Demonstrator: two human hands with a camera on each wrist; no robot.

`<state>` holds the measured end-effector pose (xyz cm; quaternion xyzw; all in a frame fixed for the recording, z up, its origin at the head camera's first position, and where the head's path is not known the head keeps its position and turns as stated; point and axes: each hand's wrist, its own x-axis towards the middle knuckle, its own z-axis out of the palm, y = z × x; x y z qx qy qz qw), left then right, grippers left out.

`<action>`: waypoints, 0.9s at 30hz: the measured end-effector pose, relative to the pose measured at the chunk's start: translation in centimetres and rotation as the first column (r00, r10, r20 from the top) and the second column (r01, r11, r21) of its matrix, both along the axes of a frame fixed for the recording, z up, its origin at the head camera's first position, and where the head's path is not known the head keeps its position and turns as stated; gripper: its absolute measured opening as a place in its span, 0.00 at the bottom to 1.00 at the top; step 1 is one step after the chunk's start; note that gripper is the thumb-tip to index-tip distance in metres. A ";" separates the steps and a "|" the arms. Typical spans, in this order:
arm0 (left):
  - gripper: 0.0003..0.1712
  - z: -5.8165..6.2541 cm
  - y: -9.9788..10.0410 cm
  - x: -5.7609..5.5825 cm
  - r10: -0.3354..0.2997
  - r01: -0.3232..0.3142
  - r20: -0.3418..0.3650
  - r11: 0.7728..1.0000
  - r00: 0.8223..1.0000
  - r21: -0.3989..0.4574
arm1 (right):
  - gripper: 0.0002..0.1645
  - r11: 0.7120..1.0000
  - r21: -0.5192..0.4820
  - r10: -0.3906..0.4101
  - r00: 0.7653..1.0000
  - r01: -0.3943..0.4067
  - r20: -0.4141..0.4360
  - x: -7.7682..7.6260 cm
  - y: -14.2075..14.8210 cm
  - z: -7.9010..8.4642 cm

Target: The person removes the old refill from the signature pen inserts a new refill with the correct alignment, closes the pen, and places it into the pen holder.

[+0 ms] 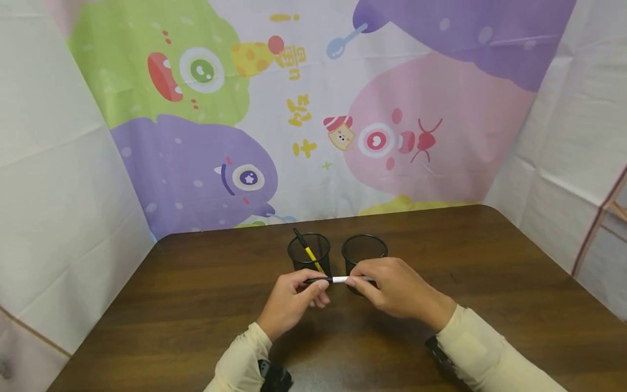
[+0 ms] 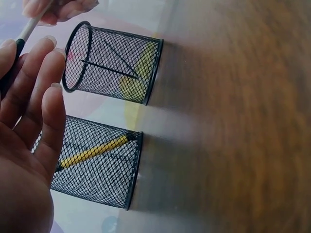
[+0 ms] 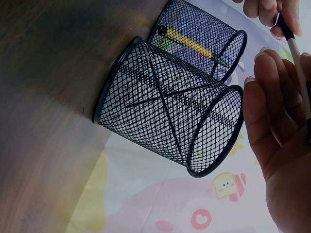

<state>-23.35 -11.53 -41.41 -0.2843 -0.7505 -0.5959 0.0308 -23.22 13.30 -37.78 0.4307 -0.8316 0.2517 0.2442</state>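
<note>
Both hands meet on a white marker [image 1: 339, 280] with black ends, held nearly level in front of two black mesh pen holders. My left hand [image 1: 294, 299] pinches its black end between thumb and fingers. On the other end, my right hand [image 1: 399, 288] grips with thumb and fingertips. A yellow and black marker [image 1: 311, 253] leans inside the left pen holder [image 1: 288, 251]; its yellow barrel also shows through the mesh in both wrist views. The right pen holder [image 1: 364, 236] stands just behind my right hand, which hides part of it. Dark straight lines cross its mesh [image 3: 160, 92].
The pen holders stand side by side on a dark brown wooden table [image 1: 196, 288]. Behind its far edge hangs a cloth [image 1: 313, 185] printed with cartoon monsters. White cloth walls [image 1: 63, 136] rise on the left and right.
</note>
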 end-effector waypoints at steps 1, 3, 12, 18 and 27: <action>0.12 0.0 0.0 0.0 0.000 0.000 0.001 1.000 1.000 0.001 | 0.06 1.000 -0.001 0.000 1.000 0.000 0.000 0.0 0.0 0.0; 0.13 0.0 0.0 0.0 0.001 -0.001 -0.001 1.000 1.000 0.001 | 0.07 1.000 -0.002 -0.001 1.000 0.001 -0.002 0.0 0.0 0.0; 0.15 0.1 -0.1 -0.1 0.013 -0.013 0.003 0.999 1.000 -0.031 | 0.07 1.000 -0.007 0.003 1.000 -0.004 -0.013 0.0 -0.1 0.0; 0.17 0.2 -0.3 -0.1 0.021 -0.019 0.028 0.998 0.999 -0.052 | 0.05 1.000 -0.005 0.006 1.000 -0.006 -0.014 0.0 -0.2 0.0; 0.19 0.1 -0.3 -0.1 0.020 -0.017 0.050 0.998 0.999 -0.067 | 0.05 1.000 -0.003 0.005 1.000 -0.005 -0.003 0.2 -0.1 -0.1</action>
